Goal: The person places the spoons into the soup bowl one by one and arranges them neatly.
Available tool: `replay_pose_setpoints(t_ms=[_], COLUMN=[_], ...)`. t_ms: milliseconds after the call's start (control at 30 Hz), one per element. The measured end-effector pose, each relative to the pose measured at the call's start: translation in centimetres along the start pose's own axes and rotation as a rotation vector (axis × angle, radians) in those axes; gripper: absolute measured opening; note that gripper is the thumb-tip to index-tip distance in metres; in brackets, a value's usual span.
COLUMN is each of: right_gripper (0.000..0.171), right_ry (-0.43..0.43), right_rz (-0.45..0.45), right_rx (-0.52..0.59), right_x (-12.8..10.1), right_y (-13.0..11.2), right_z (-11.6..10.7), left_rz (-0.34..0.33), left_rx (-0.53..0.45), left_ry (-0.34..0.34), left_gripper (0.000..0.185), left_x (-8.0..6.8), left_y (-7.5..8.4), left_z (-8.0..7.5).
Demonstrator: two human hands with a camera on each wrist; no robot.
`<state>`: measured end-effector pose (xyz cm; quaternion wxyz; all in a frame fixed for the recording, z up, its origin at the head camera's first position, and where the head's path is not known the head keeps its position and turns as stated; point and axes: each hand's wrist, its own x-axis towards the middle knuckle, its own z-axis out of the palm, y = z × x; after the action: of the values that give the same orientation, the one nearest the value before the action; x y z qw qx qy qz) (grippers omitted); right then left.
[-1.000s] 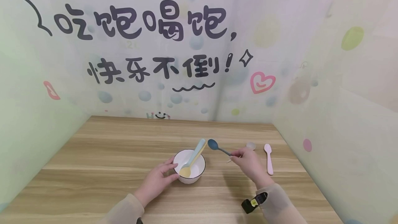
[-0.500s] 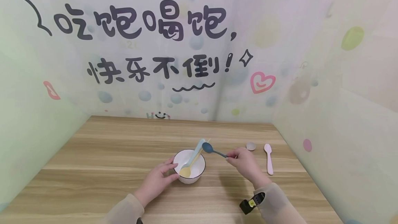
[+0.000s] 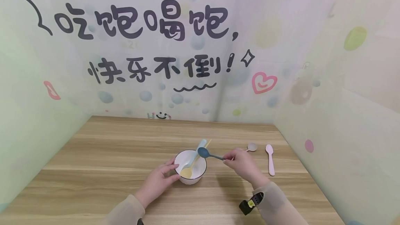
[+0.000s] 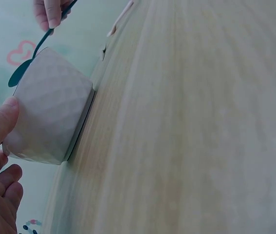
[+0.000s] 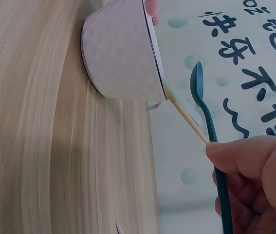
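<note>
A white bowl (image 3: 197, 175) with a dark rim stands on the wooden table (image 3: 109, 155). In it lean a yellow spoon (image 3: 186, 173) and a light blue spoon (image 3: 197, 150). My left hand (image 3: 170, 171) grips the bowl's left wall; its thumb (image 4: 1, 119) presses the bowl (image 4: 50, 112). My right hand (image 3: 229, 157) pinches the handle of a dark teal spoon (image 3: 207, 154), whose head hovers over the bowl's right rim. In the right wrist view the teal spoon (image 5: 203, 107) is held by my right hand (image 5: 225, 168) beside the bowl (image 5: 120, 53) and the yellow spoon's handle (image 5: 186, 117).
A pink spoon (image 3: 270, 159) lies on the table right of my right hand, and a grey spoon (image 3: 251, 147) lies just behind it. Patterned walls (image 3: 328, 131) close the table in at the back, left and right.
My right hand has carried the teal spoon leftward and slightly down, from right of the bowl to over its right rim. The left hand and bowl have stayed put.
</note>
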<state>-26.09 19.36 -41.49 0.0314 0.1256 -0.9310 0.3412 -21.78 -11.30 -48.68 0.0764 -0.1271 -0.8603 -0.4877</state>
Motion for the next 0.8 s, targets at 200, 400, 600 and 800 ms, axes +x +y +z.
replay_pose_setpoints(t_ms=[200,400,600,800], right_gripper=[0.009,0.008,0.007,0.006], right_ry=[-0.014,-0.042,-0.075,-0.096], right_rz=[-0.041,-0.086,-0.132,-0.183], right_rx=[-0.022,-0.045,-0.060,-0.097], right_x=[0.12,0.12,0.32,0.56], right_y=[-0.23,-0.37,-0.68,-1.02], right_z=[0.29,0.62,0.82,0.98], left_rz=[0.004,-0.006,-0.009,-0.006], left_rx=[0.007,0.000,0.000,0.002], left_ry=[0.002,-0.002,-0.002,-0.004], left_gripper=[0.041,0.041,0.041,0.041], left_x=[-0.01,0.00,0.00,0.02], left_y=[0.03,0.11,0.14,0.25], left_z=[-0.01,-0.05,-0.05,-0.05])
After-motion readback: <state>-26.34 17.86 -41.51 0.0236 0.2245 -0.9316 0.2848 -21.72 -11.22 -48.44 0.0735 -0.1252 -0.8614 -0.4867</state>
